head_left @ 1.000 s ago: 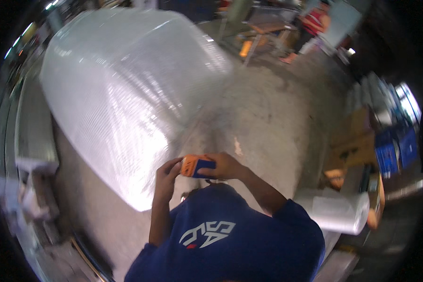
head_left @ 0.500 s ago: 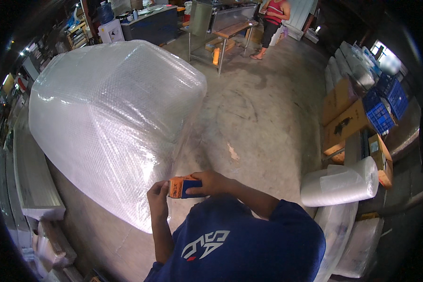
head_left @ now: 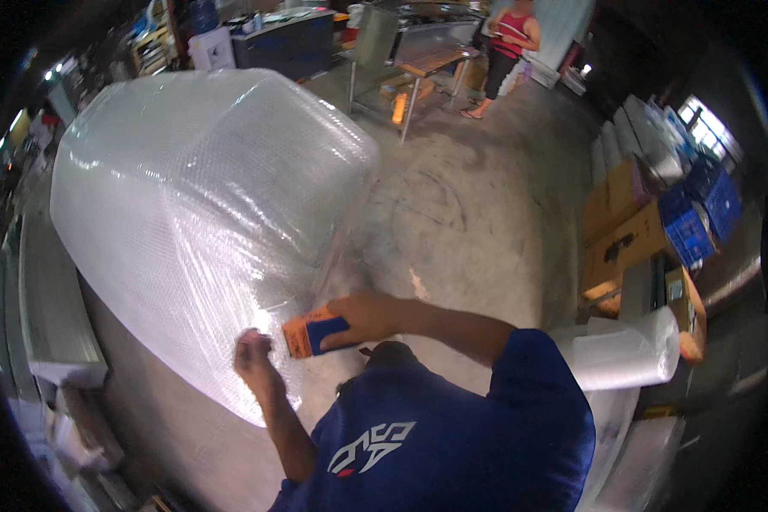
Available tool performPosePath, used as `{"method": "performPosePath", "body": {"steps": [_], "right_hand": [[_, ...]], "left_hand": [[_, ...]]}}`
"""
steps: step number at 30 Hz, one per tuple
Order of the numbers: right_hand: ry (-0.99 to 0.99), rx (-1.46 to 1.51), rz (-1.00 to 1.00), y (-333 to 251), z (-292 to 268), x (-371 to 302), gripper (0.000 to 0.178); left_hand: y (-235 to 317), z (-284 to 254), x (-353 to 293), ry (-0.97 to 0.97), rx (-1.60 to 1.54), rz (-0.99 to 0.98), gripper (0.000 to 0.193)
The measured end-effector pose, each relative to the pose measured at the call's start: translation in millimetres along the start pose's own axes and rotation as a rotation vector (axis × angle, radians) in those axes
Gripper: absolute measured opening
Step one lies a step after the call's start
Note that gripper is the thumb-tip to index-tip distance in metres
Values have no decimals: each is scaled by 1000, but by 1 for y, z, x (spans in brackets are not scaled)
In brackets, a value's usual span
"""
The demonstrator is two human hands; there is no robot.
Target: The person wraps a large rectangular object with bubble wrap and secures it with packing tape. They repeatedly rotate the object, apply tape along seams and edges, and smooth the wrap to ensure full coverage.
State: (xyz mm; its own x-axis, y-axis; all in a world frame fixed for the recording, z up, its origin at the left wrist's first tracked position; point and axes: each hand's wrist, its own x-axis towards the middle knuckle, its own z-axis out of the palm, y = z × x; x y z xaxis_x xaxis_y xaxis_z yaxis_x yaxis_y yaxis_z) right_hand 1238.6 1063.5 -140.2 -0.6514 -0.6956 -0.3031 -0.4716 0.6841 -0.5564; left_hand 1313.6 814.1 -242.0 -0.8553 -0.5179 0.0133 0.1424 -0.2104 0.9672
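Observation:
My right hand (head_left: pixel 363 319) grips a small orange-and-blue box (head_left: pixel 300 338) by its blue end. The orange end points toward my left hand (head_left: pixel 254 357), which is apart from the box. The left fingers are curled together, and whatever they may pinch is too small and blurred to name. Both hands are over the near right corner of a large bulky object covered in clear bubble wrap (head_left: pixel 205 188). I cannot tell whether the left hand touches the wrap.
A bubble wrap roll (head_left: pixel 627 352) lies at the right, by cardboard boxes (head_left: pixel 625 239) and blue crates (head_left: pixel 689 232). Long wrapped pieces (head_left: pixel 55 299) line the left side. Farther off are a metal-legged bench (head_left: pixel 435 61) and a standing person (head_left: pixel 508 60). Concrete floor (head_left: pixel 478 213) stretches between.
My hands have separated. The left has moved left and slightly down over the wrap, off the box. The right has carried the box a little left.

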Motion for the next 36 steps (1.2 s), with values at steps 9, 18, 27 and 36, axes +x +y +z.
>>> {"method": "performPosePath", "body": {"steps": [9,18,27,36], "right_hand": [[19,-362,-204,-19,-153,90,59],[-121,-601,-407,-22,-180,179,61],[-216,-572,-371,13,-202,198,72],[-234,-457,-392,35,-212,206,68]], "left_hand": [[5,3,74,753,374,401,21],[-67,38,112,1024,1063,16,57],[-56,98,102,597,1040,222,67],[-32,167,80,570,1106,316,95]]}}
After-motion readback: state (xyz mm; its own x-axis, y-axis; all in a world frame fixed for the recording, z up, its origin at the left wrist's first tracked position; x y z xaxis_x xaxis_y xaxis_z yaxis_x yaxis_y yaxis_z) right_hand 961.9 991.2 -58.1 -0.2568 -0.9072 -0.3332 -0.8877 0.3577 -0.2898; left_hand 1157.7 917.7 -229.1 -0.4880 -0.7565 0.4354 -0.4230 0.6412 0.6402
